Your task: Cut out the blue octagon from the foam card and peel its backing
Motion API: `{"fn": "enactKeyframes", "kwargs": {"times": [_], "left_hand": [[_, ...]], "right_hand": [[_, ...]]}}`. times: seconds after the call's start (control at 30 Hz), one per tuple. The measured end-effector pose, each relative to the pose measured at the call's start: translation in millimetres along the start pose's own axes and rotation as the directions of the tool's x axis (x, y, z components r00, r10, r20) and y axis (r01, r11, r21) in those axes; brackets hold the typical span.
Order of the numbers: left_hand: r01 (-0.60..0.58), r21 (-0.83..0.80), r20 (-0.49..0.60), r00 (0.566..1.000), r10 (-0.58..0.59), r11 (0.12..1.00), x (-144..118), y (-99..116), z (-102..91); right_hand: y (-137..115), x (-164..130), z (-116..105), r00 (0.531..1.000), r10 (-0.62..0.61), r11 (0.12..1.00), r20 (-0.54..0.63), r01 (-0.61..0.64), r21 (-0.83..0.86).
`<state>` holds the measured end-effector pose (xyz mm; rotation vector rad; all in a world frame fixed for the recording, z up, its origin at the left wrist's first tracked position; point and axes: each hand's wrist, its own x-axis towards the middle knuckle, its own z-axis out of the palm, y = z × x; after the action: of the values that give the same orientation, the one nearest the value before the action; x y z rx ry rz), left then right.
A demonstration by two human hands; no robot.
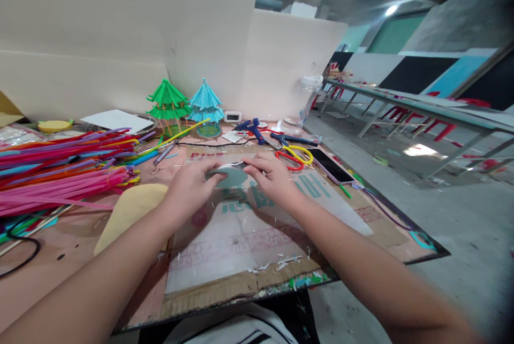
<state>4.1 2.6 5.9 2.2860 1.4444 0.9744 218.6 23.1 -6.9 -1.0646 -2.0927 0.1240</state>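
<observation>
Between my two hands is a thin, pale grey-white flat piece (229,177) with a rounded outline and a white upper edge; its exact kind is hard to make out. My left hand (193,186) pinches its left side, thumb in front and fingers behind. On the other side, my right hand (270,174) grips the upper right edge between thumb and fingertips. Both hands hover just over a whitish plastic sheet (209,272) with green and red print, laid on cardboard (212,301). White shavings (287,262) lie along its near edge.
Pipe cleaners (64,167) are heaped at left beside yellow card (128,210). Behind stand a green pavilion model (166,103), a blue one (205,106) and a glue gun (252,129). Scissors (297,157), a phone (331,166) and a clear jug (307,100) are at right.
</observation>
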Motion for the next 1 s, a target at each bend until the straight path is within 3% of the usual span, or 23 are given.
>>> {"fn": "enactKeyframes", "kwargs": {"times": [0.33,1.0], "left_hand": [[0.019,-0.015,0.002,1.000,-0.019,1.000,1.9,-5.0,-1.2],[-0.021,0.080,-0.017,1.000,0.023,0.997,0.0,0.1,-4.4]], "right_hand": [[3.7,1.1,-0.2,0.998,0.050,0.998,-0.032,-0.049,0.031],[-3.3,-0.2,0.8,1.000,-0.008,1.000,0.014,0.007,0.014]]}}
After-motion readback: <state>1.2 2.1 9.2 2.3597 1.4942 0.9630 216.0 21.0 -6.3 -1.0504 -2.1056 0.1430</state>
